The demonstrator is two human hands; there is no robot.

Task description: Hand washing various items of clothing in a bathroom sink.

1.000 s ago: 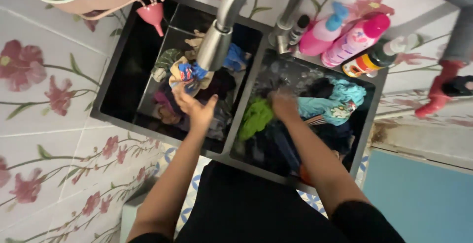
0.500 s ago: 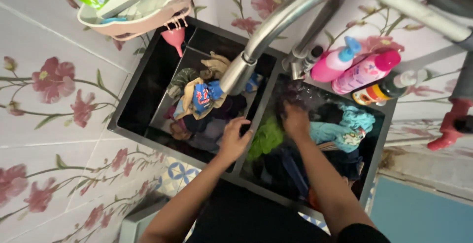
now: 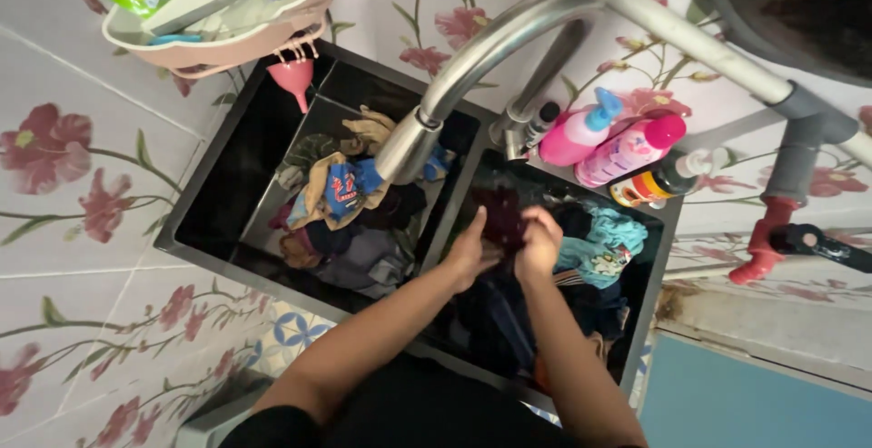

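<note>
At frame centre, over the right basin of the black double sink [image 3: 213,195], left hand [image 3: 472,250] and right hand [image 3: 538,243] both clench a dark maroon garment [image 3: 501,214] between them. Faucet [image 3: 472,62] arcs above; wet clothes pile [image 3: 350,212] fills the left basin.
</note>
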